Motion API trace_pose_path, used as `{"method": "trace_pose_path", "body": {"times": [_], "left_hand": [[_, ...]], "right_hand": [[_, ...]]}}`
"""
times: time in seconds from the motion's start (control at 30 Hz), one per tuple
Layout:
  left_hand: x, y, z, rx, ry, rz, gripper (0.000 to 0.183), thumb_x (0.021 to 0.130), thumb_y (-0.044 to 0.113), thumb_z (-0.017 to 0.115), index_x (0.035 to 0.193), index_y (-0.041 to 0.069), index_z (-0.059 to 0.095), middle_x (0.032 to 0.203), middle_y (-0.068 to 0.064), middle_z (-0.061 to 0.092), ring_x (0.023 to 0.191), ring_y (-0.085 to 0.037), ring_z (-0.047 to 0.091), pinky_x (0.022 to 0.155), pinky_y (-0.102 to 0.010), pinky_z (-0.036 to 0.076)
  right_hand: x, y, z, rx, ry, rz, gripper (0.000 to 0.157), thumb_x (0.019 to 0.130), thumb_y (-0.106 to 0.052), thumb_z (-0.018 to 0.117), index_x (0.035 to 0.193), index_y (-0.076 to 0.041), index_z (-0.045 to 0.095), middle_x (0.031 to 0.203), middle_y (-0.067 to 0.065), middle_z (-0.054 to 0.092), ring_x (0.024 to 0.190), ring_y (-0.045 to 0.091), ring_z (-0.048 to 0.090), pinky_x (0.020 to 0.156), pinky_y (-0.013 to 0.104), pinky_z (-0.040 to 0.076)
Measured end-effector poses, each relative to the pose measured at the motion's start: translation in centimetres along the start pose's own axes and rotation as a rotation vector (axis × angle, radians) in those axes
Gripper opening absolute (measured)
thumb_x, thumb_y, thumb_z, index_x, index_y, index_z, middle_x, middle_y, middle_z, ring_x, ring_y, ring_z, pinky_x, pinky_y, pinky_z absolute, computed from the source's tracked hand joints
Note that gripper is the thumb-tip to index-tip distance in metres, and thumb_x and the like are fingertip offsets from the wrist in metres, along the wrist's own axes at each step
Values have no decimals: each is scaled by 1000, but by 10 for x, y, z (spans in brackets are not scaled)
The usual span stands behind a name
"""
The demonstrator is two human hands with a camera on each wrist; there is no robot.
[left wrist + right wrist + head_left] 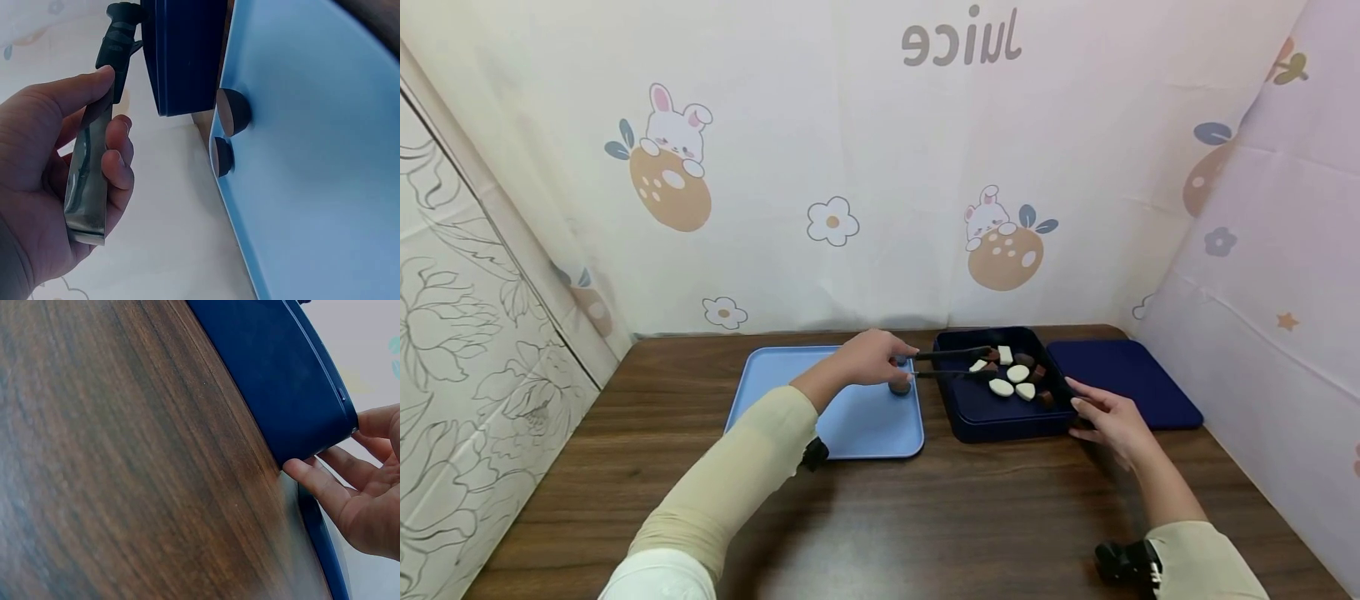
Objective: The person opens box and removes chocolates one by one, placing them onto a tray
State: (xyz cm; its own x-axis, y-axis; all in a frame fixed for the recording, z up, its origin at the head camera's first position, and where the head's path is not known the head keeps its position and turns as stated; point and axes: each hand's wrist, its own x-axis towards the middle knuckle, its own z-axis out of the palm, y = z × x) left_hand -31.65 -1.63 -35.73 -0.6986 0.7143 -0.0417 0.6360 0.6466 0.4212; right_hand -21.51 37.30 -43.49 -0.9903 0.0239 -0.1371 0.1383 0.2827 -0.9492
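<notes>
Table (925, 525): dark brown wood, streaky grain, back edge up by the backdrop
Backdrop (887, 142): whitish cloth, light creases, hanging behind the table
Lettering (961, 38): grey "Juice", mirror-reversed from where I stand, high up
Left bunny (677, 133): white, pink inner ears, leaning over a tan fruit (670, 190)
Right bunny (987, 218): same motif, lower, tan fruit (1006, 260), blue-grey leaves
Flowers: white petals, tan centres, one mid-cloth (832, 222), one lower left (725, 313)
Right-hand cloth (1270, 208): lilac tint, grey flower (1220, 242), orange star (1288, 321)
Left panel (460, 350): white, line-drawn blooms, dark slanting edge
</notes>
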Motion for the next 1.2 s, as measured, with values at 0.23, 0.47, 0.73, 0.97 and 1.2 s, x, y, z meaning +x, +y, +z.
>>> {"method": "trace_pose_path", "body": {"times": [0.23, 0.47, 0.73, 0.97, 1.2], "left_hand": [[17, 7, -5, 65, -33, -14, 47, 94, 29, 68, 136, 11, 60, 131, -3, 62, 93, -13, 63, 81, -29, 49], [34, 17, -10, 149, -67, -75, 48, 93, 31, 67, 137, 12, 58, 134, 1, 60, 123, -17, 54, 99, -33, 43], [49, 19, -10, 191, -79, -174, 47, 94, 33, 66, 137, 16, 59, 135, 2, 59, 125, -17, 52, 102, -33, 41], [58, 14, -5, 161, -72, -211, 47, 94, 34, 66, 137, 16, 59, 135, 2, 59, 123, -18, 53, 102, -33, 41], [67, 8, -2, 135, -80, -218, 48, 94, 35, 67, 137, 17, 59, 136, 2, 58, 124, -17, 52, 101, -33, 42]], "right_hand": [[-2, -1, 0, -21, 1, -11, 56, 105, -24, 47, 153, -4, 26, 150, 29, 24, 111, 16, 46, 84, 36, 54], [-2, 0, 0, -25, 7, -13, 56, 104, -24, 48, 153, -4, 26, 150, 30, 24, 109, 14, 46, 84, 35, 54], [-2, 0, 0, -22, 5, -19, 57, 104, -25, 48, 153, -4, 26, 149, 30, 24, 107, 15, 46, 84, 36, 54], [-1, -1, 1, -14, 0, -11, 57, 104, -26, 48, 153, -4, 26, 150, 30, 23, 127, 32, 38, 84, 36, 54], [-1, 0, 0, -16, 6, -20, 57, 104, -25, 49, 152, -4, 27, 149, 29, 25, 108, 17, 47, 83, 35, 54]]}}
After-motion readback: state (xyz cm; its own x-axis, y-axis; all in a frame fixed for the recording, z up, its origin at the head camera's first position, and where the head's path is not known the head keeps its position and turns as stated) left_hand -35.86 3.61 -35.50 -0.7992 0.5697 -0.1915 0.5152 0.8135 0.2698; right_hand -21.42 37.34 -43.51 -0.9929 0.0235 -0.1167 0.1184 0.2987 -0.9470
